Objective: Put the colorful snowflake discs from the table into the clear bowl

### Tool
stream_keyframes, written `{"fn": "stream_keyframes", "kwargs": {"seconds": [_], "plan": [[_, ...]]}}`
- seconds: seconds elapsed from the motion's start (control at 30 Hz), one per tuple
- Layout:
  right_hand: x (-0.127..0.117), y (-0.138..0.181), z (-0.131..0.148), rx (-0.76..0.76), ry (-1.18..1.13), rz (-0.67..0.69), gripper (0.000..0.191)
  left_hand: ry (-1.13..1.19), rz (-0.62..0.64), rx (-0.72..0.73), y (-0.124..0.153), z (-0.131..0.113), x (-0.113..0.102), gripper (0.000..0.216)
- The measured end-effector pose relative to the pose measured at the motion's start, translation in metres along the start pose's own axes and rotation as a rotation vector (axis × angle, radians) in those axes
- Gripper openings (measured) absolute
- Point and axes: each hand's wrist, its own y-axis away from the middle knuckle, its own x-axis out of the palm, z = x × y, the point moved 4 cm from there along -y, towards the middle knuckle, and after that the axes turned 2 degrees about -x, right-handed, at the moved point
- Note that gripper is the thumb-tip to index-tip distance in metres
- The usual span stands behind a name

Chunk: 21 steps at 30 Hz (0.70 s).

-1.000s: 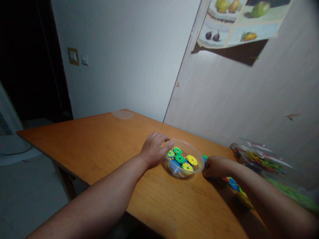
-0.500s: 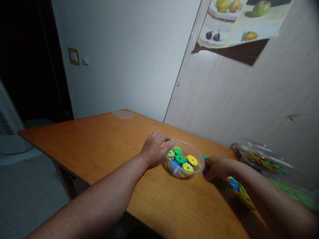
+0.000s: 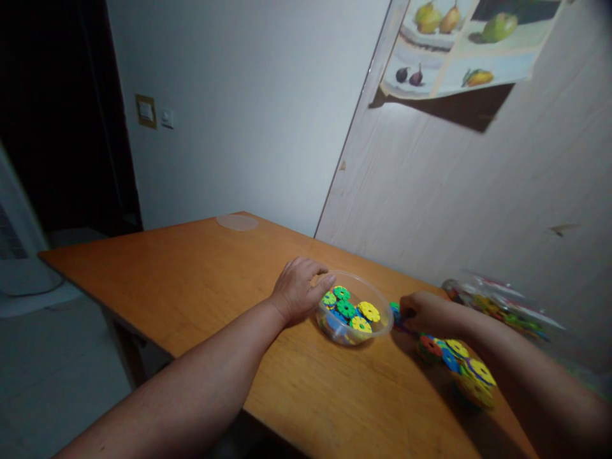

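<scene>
Our left grip (image 3: 300,294) clamps the bowl (image 3: 368,288), nine o'clock from our right grip (image 3: 421,313). Whether the right closes on the blue-green pieces (image 3: 394,310), we cannot tell.

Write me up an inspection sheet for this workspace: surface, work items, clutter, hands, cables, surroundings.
Surface: orange-brown table, against the wall.
Work items: clear bowl holding green, yellow and blue flower-shaped discs; a pile of mixed-colour discs to its right.
Clutter: flat translucent round piece at the far corner; clear bags with coloured contents at right.
Hands: left hand at the bowl's rim, thumb over it; right hand at discs beside the bowl, grip unclear.
Cables: nothing seen for certain.
Surroundings: wall switch, fruit pictures, dark doorway.
</scene>
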Motion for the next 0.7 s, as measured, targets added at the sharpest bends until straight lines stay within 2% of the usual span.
{"fn": "stream_keyframes", "kwargs": {"seconds": [0.1, 0.23, 0.3, 0.4, 0.7], "plan": [[-0.028, 0.005, 0.002, -0.034, -0.04, -0.193, 0.016, 0.002, -0.004, -0.007, 0.0, 0.0, 0.001, 0.033], [-0.046, 0.006, 0.036, -0.191, -0.148, -0.248, 0.022, -0.004, -0.004, -0.011, 0.0, 0.001, 0.001, 0.033], [-0.046, 0.004, 0.058, -0.274, -0.093, -0.243, 0.023, -0.008, -0.006, -0.007, 0.0, 0.002, 0.001, 0.033], [-0.042, -0.002, 0.081, -0.313, 0.048, -0.281, 0.023, -0.008, -0.006, -0.002, 0.0, 0.002, 0.001, 0.032], [-0.029, -0.019, 0.098, -0.336, 0.258, -0.239, 0.024, -0.003, 0.002, -0.002, 0.0, 0.0, 0.001, 0.031]]}}
